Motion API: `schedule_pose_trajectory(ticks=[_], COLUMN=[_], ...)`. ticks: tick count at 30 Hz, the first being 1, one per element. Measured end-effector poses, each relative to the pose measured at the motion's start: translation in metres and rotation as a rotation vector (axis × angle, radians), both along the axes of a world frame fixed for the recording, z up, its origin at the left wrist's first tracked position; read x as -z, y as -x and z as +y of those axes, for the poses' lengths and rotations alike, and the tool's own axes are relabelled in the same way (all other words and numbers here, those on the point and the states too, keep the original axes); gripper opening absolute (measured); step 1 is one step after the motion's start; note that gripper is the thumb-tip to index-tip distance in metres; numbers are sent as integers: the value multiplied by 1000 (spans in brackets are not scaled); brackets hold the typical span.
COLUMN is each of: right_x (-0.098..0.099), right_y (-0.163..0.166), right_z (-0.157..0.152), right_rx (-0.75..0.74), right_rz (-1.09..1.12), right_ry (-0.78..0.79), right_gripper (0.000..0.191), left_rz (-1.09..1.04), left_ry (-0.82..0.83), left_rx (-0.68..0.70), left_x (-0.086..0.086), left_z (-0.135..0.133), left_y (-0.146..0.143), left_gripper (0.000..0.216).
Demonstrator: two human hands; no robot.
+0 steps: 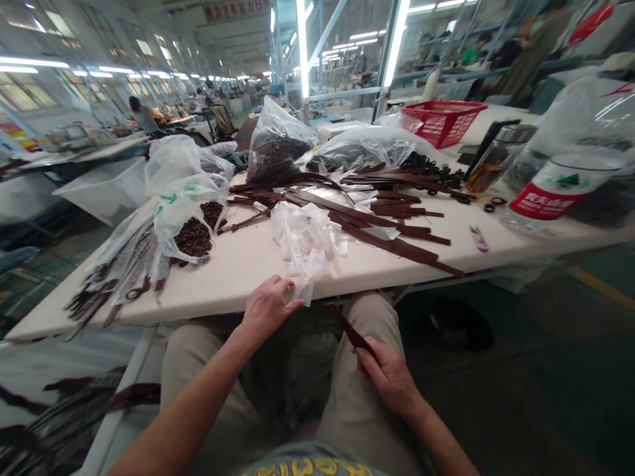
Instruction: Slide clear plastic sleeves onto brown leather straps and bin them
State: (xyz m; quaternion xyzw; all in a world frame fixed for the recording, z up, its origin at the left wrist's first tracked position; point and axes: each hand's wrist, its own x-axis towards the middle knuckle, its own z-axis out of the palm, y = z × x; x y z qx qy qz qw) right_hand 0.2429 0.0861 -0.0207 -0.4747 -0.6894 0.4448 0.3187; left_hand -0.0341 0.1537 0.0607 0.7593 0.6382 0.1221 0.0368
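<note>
My right hand (384,370) grips a dark brown leather strap (347,327), whose free end points up and left toward the table edge. At the front edge of the table, my left hand (268,305) has its thumb and forefinger apart. Close by its fingertips hangs a white, thin, paper-like strip (303,285); whether they touch it I cannot tell. Behind that lies a crumpled heap of white strips (310,235). Several long brown straps (381,241) fan out across the table beside and behind the heap.
On the left, a clear bag (186,198) holds small brown pieces, near a bundle of wrapped straps (119,264). Pink snips (479,239) lie at right, with a cut-down bottle (560,192), a glass flask (501,158) and a red basket (444,122) beyond. People work in the background.
</note>
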Motion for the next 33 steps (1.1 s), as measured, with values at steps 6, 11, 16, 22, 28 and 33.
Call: schedule_pose_trajectory(ticks=[6, 11, 16, 22, 28, 33], right_x=[-1, 4, 2, -3, -5, -10], right_y=[-1, -1, 1, 4, 7, 6], right_z=[-1, 0, 0, 2, 3, -4], right_rx=[3, -3, -6, -10, -10, 17], right_rz=[-16, 1, 9, 57, 153, 228], right_ry=[-37, -30, -14, 23, 85, 161], right_gripper=[34, 33, 34, 33, 33, 34], left_rz=[65, -253, -1054, -1292, -1300, -1454], left_ry=[21, 115, 387, 756, 887, 768], left_rx=[-37, -123, -168, -203, -244, -251], left_x=[-1, -9, -5, 8, 17, 21], left_z=[7, 9, 7, 0, 0, -3], left_y=[-7, -2, 0, -3, -19, -43], left_gripper=[18, 18, 32, 46, 43, 38])
